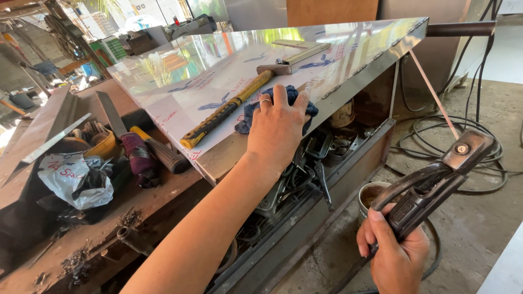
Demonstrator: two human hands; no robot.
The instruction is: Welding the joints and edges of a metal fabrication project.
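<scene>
Two hands busy at the steel sheet [180,76].
Your left hand [278,128] spreads flat on the blue rag [248,117]; your right hand [395,253] grips the welding holder [430,188], its rod [434,95] angling up-left.

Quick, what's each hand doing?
Left hand: open, flat on the blue rag.
Right hand: closed, holding the electrode holder.

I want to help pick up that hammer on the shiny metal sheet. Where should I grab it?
Grab the hammer by its yellow-and-black handle, near the low end by the sheet's front edge. Come from the bench side: the handle slants down that way, and the heavy steel head points away.
</scene>
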